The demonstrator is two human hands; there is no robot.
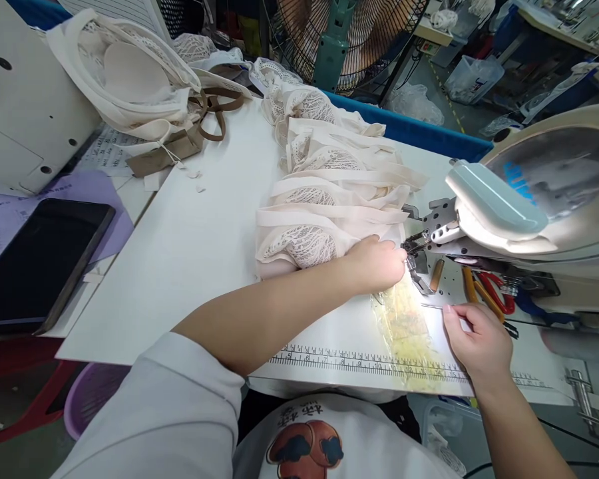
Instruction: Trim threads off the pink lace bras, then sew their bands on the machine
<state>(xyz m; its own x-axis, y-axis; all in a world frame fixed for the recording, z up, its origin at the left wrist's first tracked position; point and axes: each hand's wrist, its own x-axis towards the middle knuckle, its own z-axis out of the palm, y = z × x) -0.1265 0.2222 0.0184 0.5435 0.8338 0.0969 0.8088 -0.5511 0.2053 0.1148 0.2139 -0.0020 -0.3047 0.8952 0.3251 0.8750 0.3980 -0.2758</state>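
My left hand [378,265] is curled closed at the right edge of the nearest cream lace bra [302,245], close beside the presser foot [413,246] of a sewing machine [534,193]. Its fingertips are mostly hidden. Lower right, my right hand [479,338] pinches a thin, straight, dark thing [432,306] between thumb and forefinger; it is too fine to name. Between the hands lies a strip of clear, yellowish film [404,319] on the white table. More cream bras [337,159] overlap in a row running back from the left hand.
Orange- and red-handled tools [494,293] lie under the machine arm. A printed ruler scale [359,362] follows the table's front edge. At left are a dark phone [42,259] and a heap of bras with brown straps [130,73]. A fan [349,40] stands behind the table.
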